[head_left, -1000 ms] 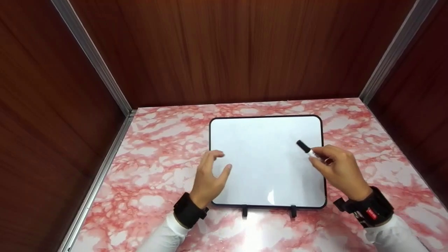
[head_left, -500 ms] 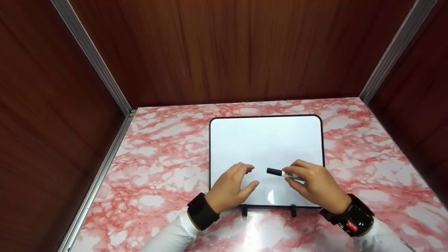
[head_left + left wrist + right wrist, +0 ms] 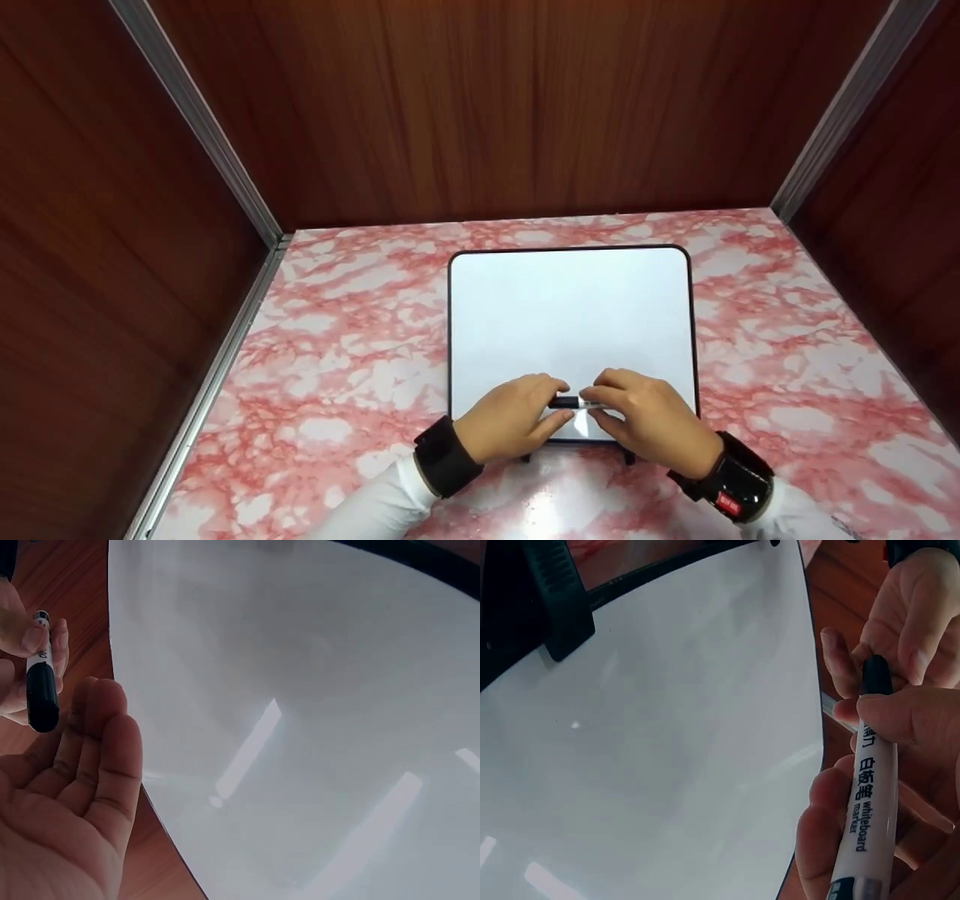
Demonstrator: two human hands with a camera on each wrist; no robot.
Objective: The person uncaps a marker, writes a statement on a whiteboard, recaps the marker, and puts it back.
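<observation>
In the head view a whiteboard marker (image 3: 589,404) lies level above the lower part of a black-framed whiteboard (image 3: 570,322). My right hand (image 3: 651,418) pinches its white barrel between thumb and fingers, with printed lettering visible in the right wrist view. The black cap (image 3: 877,675) points toward my left hand (image 3: 511,418). Around the cap end, the left thumb and fingers stand apart; the left wrist view shows long, relaxed fingers (image 3: 120,757) with a gap to the cap. The left thumb is out of sight in that view.
Two black feet (image 3: 629,456) jut from the board's lower edge. Beneath is a red-and-white marbled table (image 3: 337,360). Dark wood-grain panels (image 3: 487,112) enclose the back and sides, joined by metal corner strips (image 3: 202,120). Light glares on the table near the front.
Both hands have come together over the board's lower part. The right hand has carried the marker left and toward the person, turning it level; the left hand has moved right to the cap.
</observation>
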